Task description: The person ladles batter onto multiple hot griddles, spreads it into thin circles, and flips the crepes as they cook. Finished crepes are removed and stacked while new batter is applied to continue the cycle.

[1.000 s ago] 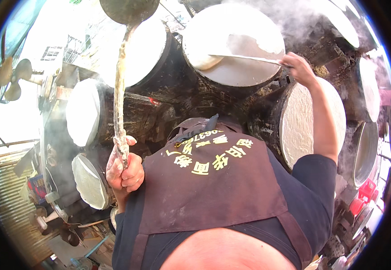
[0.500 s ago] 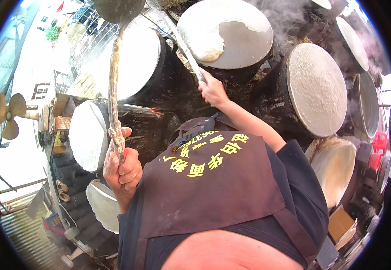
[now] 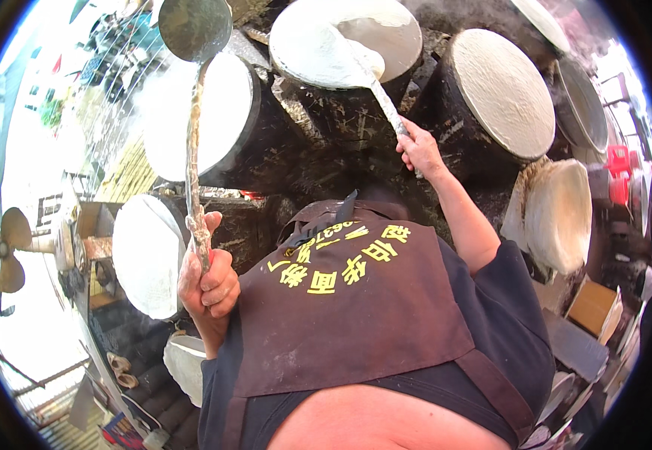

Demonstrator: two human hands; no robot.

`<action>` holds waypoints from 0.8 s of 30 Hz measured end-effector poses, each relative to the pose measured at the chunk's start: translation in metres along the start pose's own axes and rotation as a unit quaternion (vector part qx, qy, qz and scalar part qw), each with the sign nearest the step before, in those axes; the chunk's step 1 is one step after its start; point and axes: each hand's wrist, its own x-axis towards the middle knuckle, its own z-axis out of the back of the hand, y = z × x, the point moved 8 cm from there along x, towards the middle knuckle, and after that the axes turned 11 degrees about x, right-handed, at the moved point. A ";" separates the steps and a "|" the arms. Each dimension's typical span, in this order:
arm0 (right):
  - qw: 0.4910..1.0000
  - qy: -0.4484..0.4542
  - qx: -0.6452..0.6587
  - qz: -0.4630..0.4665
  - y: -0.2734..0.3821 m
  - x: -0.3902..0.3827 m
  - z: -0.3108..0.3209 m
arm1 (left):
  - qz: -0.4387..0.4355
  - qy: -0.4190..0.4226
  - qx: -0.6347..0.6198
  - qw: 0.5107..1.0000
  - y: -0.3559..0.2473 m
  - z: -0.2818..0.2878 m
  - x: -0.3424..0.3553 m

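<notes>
My left hand is closed around the lower end of a long wooden-handled ladle, held upright with its round dark metal head at the top. My right hand grips a long-handled spreader coated in white batter. Its far end reaches onto a round griddle straight ahead, where it blends into the batter and its shape is hard to make out. Thick white batter covers the griddle's left part, while grey metal shows on its right.
Right of that griddle stands another round pan covered in pale batter. A brightly lit round pan is at the left, with a white-covered one nearer. Dark drum-like stoves, steam, a fan and a cardboard box surround me.
My right hand has moved right, and the spreader's far end has come from the griddle's left edge onto its batter. The surroundings have shifted in view; my left hand keeps holding the ladle.
</notes>
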 end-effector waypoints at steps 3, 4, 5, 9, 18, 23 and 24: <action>0.999 -0.040 0.000 0.012 0.010 0.012 0.021 | 0.016 -0.012 0.013 1.000 0.002 0.001 0.005; 0.998 -0.056 0.014 0.021 0.014 0.018 0.026 | 0.018 -0.031 0.008 0.999 0.003 0.005 0.005; 0.996 -0.075 0.027 0.032 0.022 0.025 0.027 | 0.017 -0.049 0.004 0.999 0.005 0.009 0.004; 0.984 -0.066 -0.095 0.132 0.040 0.028 -0.007 | 0.025 -0.020 0.007 0.999 0.004 -0.013 0.015; 0.959 -0.028 -0.221 0.175 0.058 0.015 0.050 | 0.008 -0.045 0.032 0.998 0.005 -0.031 0.012; 0.970 -0.046 -0.207 0.116 0.112 0.031 0.055 | 0.008 -0.044 0.031 0.999 -0.001 -0.050 0.010; 0.947 -0.070 -0.246 0.195 0.107 0.042 0.053 | 0.005 -0.042 0.026 0.999 0.000 -0.054 0.013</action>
